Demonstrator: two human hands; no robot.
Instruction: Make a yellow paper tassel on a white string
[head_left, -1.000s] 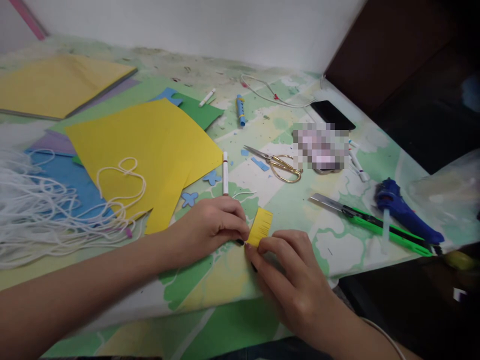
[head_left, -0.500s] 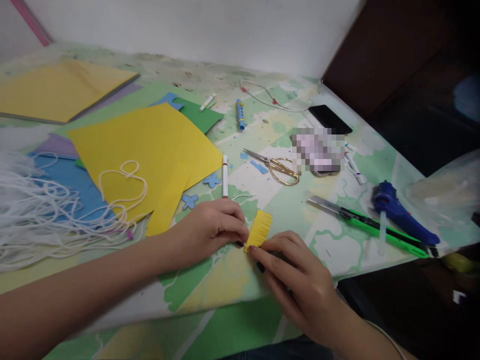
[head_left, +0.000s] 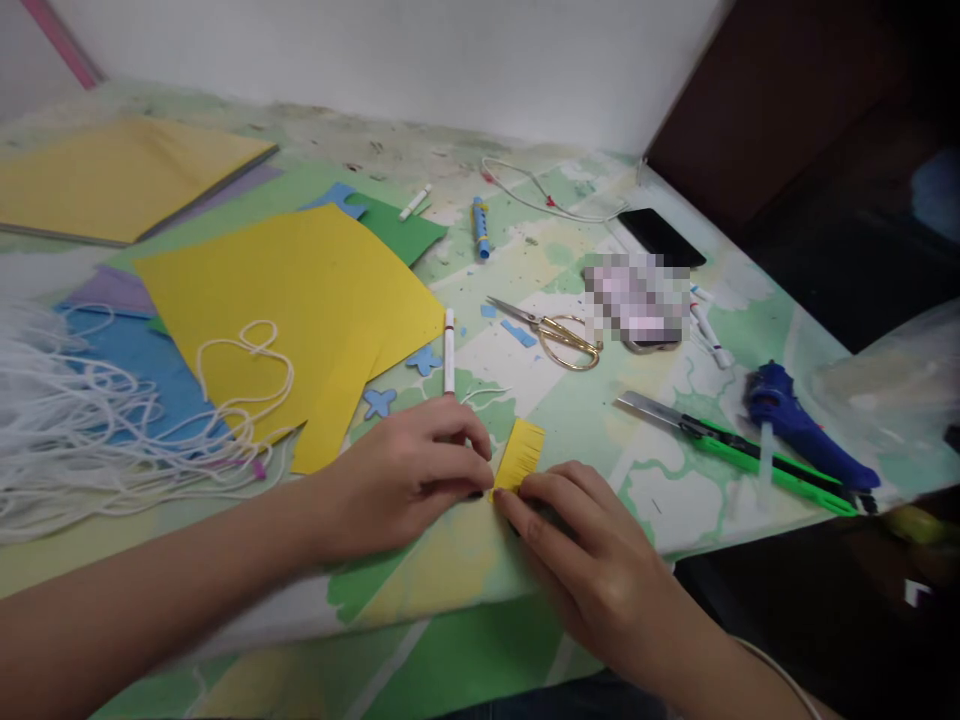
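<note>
A small yellow paper strip (head_left: 519, 453), cut into a fringe along its right side, lies near the table's front edge. My left hand (head_left: 427, 470) has its thumb and fingers pinched at the strip's lower left end. From the other side, my right hand (head_left: 600, 560) presses finger and thumb on the same lower end. The fingertips partly cover that end, so how it is bent or rolled there is hidden. Above my left hand lies a white marker (head_left: 449, 352), with two small blue butterfly-like cutouts (head_left: 380, 402) to its left.
Gold-handled scissors (head_left: 559, 335), a green utility knife (head_left: 765, 460) and a blue glue gun (head_left: 810, 425) lie to the right. White cord (head_left: 150, 440) tangles over yellow sheets (head_left: 300, 300) at left. A black phone (head_left: 661, 238) and a blue paper roll (head_left: 481, 229) sit farther back.
My right hand's fingertips have shifted slightly up and left along the strip's lower end. My left fingers have curled a little differently beside it. The strip stays about where it was.
</note>
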